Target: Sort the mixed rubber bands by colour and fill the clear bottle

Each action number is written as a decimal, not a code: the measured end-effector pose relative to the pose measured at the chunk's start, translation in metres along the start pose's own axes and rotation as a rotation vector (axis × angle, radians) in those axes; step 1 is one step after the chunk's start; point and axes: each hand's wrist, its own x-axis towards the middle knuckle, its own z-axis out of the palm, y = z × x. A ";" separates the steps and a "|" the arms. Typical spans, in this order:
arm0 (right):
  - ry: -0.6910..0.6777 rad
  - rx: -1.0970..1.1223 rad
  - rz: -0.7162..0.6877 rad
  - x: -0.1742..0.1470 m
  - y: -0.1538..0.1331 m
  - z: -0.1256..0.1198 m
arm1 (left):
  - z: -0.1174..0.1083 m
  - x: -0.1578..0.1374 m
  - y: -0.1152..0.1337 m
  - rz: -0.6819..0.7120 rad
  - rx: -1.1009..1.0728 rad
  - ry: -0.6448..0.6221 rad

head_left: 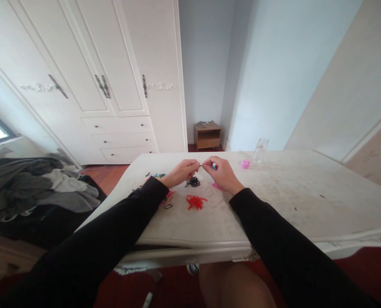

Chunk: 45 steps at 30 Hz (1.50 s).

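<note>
My left hand (188,167) and my right hand (218,169) meet above the table, thumbs and fingers pinched. Stretched between the fingertips is a short, thin black rubber band (200,166), held at both ends. A small blue and white spot shows by my right fingers, too small to name. Below the hands lies a heap of black bands (194,182), with a pile of red bands (195,202) nearer to me. Pink bands (217,186) are partly covered by my right hand. Mixed coloured bands (160,176) lie beside my left wrist, partly hidden, and a loose dark loop (168,206) is close to the sleeve.
A pink round object (245,164) and a clear glass (260,150) stand toward the back right of the white table (274,205). Clothes (43,184) are heaped at the left. Behind are a white wardrobe (123,64) and a small wooden cabinet (207,136).
</note>
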 end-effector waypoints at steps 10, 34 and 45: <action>-0.189 -0.145 -0.118 -0.001 0.008 0.010 | -0.010 0.003 0.001 -0.138 -0.353 0.102; -0.065 -0.053 -0.130 -0.004 -0.014 0.010 | 0.003 -0.004 0.009 -0.188 -0.488 0.006; -0.488 0.209 -0.083 -0.008 -0.031 0.001 | 0.003 -0.005 0.014 -0.232 -0.487 0.054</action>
